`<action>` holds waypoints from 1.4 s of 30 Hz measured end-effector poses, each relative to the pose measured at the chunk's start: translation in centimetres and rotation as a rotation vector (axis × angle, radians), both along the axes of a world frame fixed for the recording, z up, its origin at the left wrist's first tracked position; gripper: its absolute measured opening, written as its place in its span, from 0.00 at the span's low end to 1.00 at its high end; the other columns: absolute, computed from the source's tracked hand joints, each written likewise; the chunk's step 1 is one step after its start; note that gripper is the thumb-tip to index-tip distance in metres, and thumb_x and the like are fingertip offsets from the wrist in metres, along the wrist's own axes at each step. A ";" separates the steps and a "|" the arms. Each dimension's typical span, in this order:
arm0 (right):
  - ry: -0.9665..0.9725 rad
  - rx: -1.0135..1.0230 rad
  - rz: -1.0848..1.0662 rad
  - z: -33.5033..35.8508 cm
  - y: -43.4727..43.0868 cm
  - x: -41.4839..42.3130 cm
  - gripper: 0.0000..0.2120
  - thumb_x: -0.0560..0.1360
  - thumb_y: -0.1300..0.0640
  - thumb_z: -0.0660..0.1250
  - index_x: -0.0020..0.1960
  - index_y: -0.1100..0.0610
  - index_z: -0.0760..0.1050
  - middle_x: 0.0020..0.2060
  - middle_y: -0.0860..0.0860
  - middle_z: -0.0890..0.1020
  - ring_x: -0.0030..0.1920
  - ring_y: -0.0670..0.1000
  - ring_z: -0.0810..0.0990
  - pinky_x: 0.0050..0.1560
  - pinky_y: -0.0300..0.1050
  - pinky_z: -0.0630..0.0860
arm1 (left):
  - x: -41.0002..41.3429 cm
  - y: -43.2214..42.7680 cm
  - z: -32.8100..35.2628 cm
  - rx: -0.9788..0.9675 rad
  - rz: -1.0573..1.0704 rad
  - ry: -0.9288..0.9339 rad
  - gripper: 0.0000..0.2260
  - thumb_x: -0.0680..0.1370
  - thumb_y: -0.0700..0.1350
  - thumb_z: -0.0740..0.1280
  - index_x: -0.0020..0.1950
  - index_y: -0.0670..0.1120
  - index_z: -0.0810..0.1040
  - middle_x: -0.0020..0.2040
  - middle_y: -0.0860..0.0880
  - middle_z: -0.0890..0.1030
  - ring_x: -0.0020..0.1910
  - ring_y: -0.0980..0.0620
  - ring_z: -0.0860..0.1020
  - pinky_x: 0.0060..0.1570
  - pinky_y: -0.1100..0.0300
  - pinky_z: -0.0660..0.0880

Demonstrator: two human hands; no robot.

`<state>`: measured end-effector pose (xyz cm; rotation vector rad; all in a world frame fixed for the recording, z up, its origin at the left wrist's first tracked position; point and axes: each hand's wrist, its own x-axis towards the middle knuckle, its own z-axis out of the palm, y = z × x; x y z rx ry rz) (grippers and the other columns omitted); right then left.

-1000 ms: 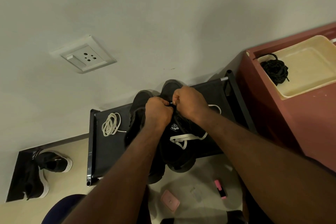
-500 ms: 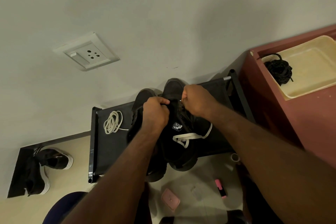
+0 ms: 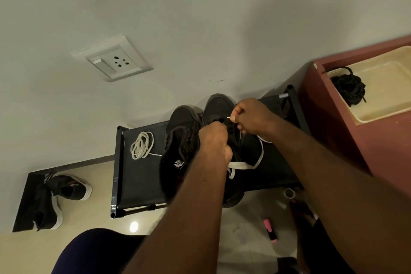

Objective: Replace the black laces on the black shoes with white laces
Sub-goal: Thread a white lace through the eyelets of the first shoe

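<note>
White flat lace (image 3: 239, 164), likely limp: right hand (image 3: 253, 118) pinches its stiff tip above black canvas shoe (image 3: 219, 104); left hand (image 3: 214, 142) grips that shoe.

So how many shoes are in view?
4. On the rack: left shoe and right shoe. On the mat, far left: upper shoe and lower shoe. More may be hidden.

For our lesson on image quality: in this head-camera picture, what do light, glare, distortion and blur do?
Head view: dim, soft light; a small glare spot on the floor; the black shoes merge with the dark rack, detail lost; the white lace in the right hand stands out clearly; the wide-angle lens skews the wall socket and swells the near forearms, slightly soft.
</note>
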<state>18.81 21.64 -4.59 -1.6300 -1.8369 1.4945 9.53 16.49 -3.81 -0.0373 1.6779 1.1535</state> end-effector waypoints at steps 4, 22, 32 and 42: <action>-0.046 0.199 0.093 -0.3 -0.3 -0.8 0.07 0.78 0.64 0.66 0.42 0.55 0.78 0.39 0.50 0.81 0.41 0.48 0.79 0.44 0.42 0.73 | 0.6 -1.2 -0.6 0.146 0.090 -0.150 0.15 0.82 0.31 0.56 0.67 0.40 0.73 0.62 0.39 0.79 0.60 0.42 0.78 0.64 0.46 0.74; -0.219 0.425 0.202 -0.9 -0.6 -1.9 0.05 0.79 0.61 0.64 0.47 0.57 0.78 0.46 0.52 0.79 0.46 0.50 0.77 0.45 0.40 0.70 | -0.8 -1.9 -1.9 0.252 0.189 -0.297 0.14 0.80 0.28 0.57 0.61 0.36 0.76 0.53 0.41 0.82 0.51 0.46 0.81 0.55 0.52 0.78; -0.226 0.424 0.180 -0.8 -0.8 -2.0 0.04 0.79 0.61 0.64 0.47 0.57 0.77 0.45 0.51 0.77 0.47 0.50 0.76 0.46 0.41 0.69 | -0.6 -1.8 -1.9 0.244 0.188 -0.272 0.13 0.80 0.28 0.57 0.58 0.38 0.77 0.56 0.39 0.82 0.59 0.42 0.80 0.60 0.48 0.76; -0.179 0.321 0.070 -0.8 -1.3 -2.5 0.05 0.79 0.61 0.64 0.47 0.56 0.78 0.46 0.54 0.81 0.47 0.52 0.79 0.52 0.50 0.78 | -0.7 -1.9 -1.6 0.264 0.198 -0.313 0.13 0.80 0.29 0.58 0.59 0.39 0.76 0.54 0.39 0.83 0.55 0.43 0.82 0.53 0.50 0.79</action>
